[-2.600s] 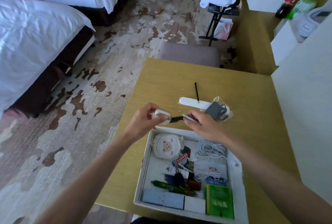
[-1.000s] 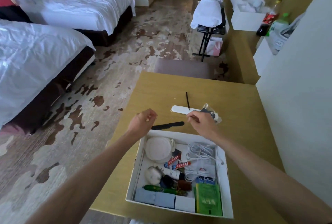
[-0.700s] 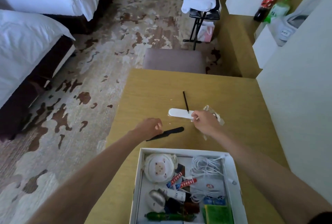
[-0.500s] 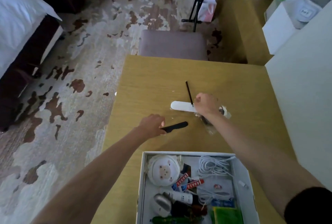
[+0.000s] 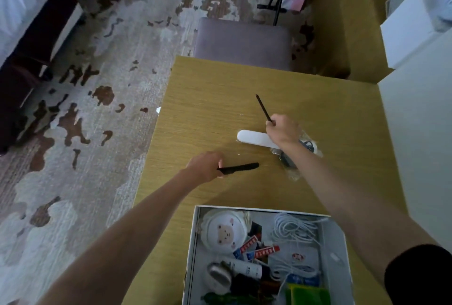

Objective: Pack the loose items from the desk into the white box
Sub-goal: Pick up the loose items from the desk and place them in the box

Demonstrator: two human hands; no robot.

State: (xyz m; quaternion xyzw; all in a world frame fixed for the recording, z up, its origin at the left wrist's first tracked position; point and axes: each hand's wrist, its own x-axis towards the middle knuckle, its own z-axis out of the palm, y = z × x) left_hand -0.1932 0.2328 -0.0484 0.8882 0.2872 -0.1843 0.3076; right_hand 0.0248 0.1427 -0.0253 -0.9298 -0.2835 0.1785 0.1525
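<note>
Fingers of left hand (image 5: 207,166) curled round the near end of a flat black strip (image 5: 241,167); remainder of the strip low over or on the table (image 5: 195,114). Fingers of right hand (image 5: 283,131) pinched on the lower end of a thin black stick (image 5: 262,106), far tip pointing away across the table. Step in hand, as judged: paired pick-up of two loose items; lift-off of either not determinable. Next move: raise both, draw back toward the body, release over the white box (image 5: 244,208); contents already crowded, so flat placement in a free gap advised. Left to pack: white oblong case (image 5: 253,139), just beneath the right hand; clear bag (image 5: 293,159) with a dark cable, partly hidden by the right forearm. White box at the near table edge, well apart from both hands.
</note>
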